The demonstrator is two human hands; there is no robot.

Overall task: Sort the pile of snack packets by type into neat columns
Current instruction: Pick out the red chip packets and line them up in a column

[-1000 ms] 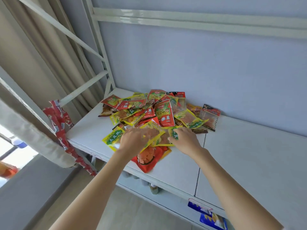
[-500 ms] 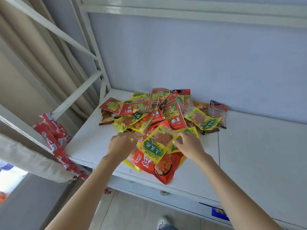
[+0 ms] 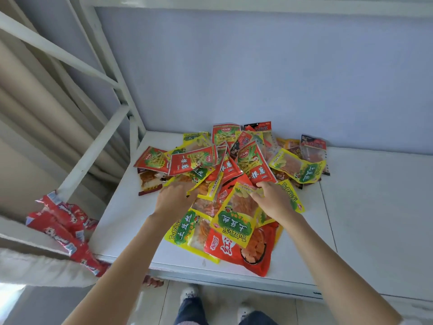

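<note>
Sorting barely begun: our right hand (image 3: pixel 273 202) pinches a yellow packet (image 3: pixel 236 216), our left hand (image 3: pixel 174 199) rests with fingers tucked into the pile (image 3: pixel 234 165) heaped on the table (image 3: pixel 131 216); no columns yet.

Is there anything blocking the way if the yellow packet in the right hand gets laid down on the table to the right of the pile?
Nothing visible does. The right hand pinches the top edge of the yellow and green snack packet lying on the heap, and the white tabletop to the right of the pile of packets shows only bare surface.
</note>
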